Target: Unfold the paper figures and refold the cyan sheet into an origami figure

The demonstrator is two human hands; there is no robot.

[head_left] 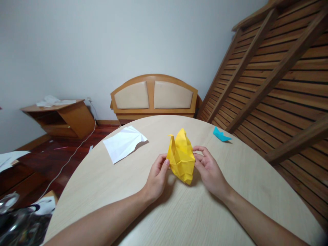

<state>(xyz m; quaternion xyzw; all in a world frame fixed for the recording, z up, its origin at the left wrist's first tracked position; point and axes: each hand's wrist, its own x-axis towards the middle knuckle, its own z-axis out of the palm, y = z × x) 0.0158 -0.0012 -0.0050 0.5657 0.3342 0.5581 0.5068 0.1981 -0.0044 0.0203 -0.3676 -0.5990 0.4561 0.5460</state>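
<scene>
Pale wood-grain runs across the round surface [179, 212] in front of me, with a grey wall, a padded headboard [153, 94] and a slatted wooden frame [276, 78] beyond it. Straight ahead, between my two hands, stands the yellow folded paper [181, 156], a creased, faceted piece that I hold up off the surface. Its long axis runs nearly upright, leaning a little away from me, one pointed tip at the top and another at the bottom just above the wood.

My left hand [156, 177] pinches its left edge, thumb and fingertips closed on the paper. My right hand [208, 169] is at its right edge, fingers curled in, the fingertips touching the folds; whether they grip or only steady it I cannot tell. Both hands are equally near, one on each side, so the piece sits squarely in the middle of my reach.

Farther off to the left lies a white creased sheet [124, 143], flat and well apart from my hands. To the right, near the rim, sits a small blue paper boat [221, 134], also well apart.
</scene>
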